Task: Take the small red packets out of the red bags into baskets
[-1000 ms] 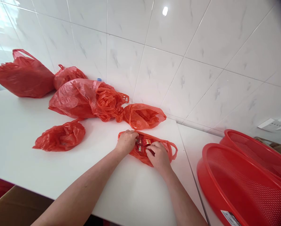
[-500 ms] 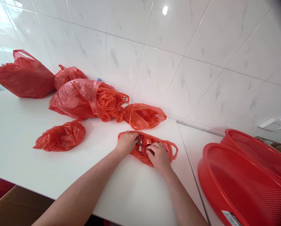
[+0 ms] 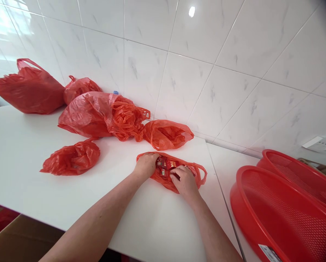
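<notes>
A small red plastic bag [image 3: 196, 174] lies open on the white table [image 3: 29, 174], with small red packets [image 3: 166, 164] showing in its mouth. My left hand [image 3: 146, 166] grips the bag's left edge with curled fingers. My right hand [image 3: 184, 182] rests on the bag's near edge, its fingers bent and pinching the plastic beside the packets.
Several other red plastic bags [image 3: 100, 114] lie along the tiled wall, and one [image 3: 71, 158] sits nearer on the table. Two red mesh baskets [image 3: 283, 214] stand at the right. A cardboard box [image 3: 12, 240] sits below the table's front edge.
My hands have shifted slightly on the bag, spreading its mouth a little. The view has drifted slightly.
</notes>
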Motion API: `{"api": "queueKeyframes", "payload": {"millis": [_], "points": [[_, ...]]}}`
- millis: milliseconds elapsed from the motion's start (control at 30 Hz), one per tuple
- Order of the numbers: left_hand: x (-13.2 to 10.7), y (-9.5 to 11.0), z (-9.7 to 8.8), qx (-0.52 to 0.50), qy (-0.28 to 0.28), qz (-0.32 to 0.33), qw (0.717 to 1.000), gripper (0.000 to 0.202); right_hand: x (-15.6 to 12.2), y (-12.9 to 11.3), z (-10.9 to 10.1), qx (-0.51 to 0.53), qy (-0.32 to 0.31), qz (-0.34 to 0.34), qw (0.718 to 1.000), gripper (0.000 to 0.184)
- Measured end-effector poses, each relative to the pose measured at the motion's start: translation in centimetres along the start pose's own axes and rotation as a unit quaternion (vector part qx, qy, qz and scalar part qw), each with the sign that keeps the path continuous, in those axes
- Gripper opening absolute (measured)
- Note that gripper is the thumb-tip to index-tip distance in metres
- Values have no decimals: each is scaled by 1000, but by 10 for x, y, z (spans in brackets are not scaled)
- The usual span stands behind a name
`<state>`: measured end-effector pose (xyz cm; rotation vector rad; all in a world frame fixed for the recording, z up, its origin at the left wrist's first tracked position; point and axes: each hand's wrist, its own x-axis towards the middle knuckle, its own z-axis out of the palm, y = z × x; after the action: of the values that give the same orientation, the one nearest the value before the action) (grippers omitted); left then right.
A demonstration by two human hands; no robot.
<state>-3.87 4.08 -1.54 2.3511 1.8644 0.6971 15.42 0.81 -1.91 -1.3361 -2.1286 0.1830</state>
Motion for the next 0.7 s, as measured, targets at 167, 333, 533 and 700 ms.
{"api": "queueKeyframes", "payload": {"millis": [167, 333, 533, 700], "points": [[-1, 1, -5, -28, 2, 0, 1000, 28, 0, 0, 1, 5, 1, -1, 1000, 15], [-1, 2, -8, -34, 15, -3, 999, 31, 0, 0, 0, 9, 2, -1, 1000, 14], [-1, 5, -10, -4, 38, 1, 999, 27, 1, 0, 0, 2, 0, -3, 1000, 14], [-1, 10, -9, -13, 31, 15, 999, 19, 1, 1, 1, -6, 1, -8, 1000, 13]]}}
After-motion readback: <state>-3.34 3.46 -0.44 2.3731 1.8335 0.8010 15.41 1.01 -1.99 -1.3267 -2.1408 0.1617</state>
